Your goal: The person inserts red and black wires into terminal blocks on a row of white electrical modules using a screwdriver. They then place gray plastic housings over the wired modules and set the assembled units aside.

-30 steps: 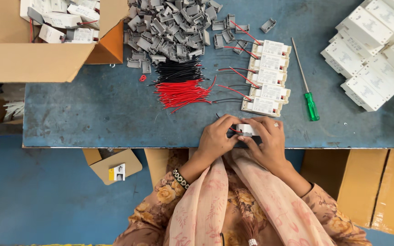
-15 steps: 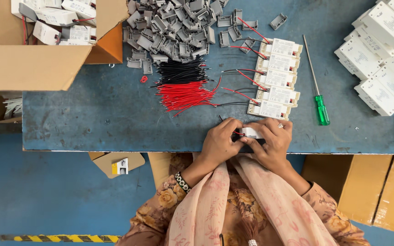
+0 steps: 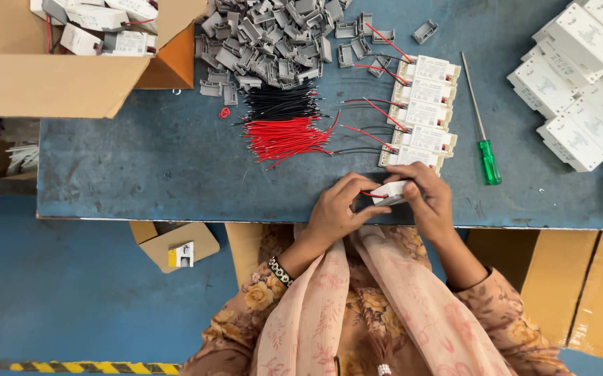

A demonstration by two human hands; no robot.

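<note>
Together: left hand [image 3: 335, 212] and right hand [image 3: 427, 196] clench one white module [image 3: 389, 191] between them.
Row at 12 o'clock: five wired modules [image 3: 423, 111].
Screwdriver [image 3: 482, 132]: one, 2 o'clock.

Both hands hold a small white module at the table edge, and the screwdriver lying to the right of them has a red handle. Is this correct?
Not quite. In the head view the screwdriver has a green handle, not red. The rest stands: both the left hand and right hand hold the small white module.
</note>
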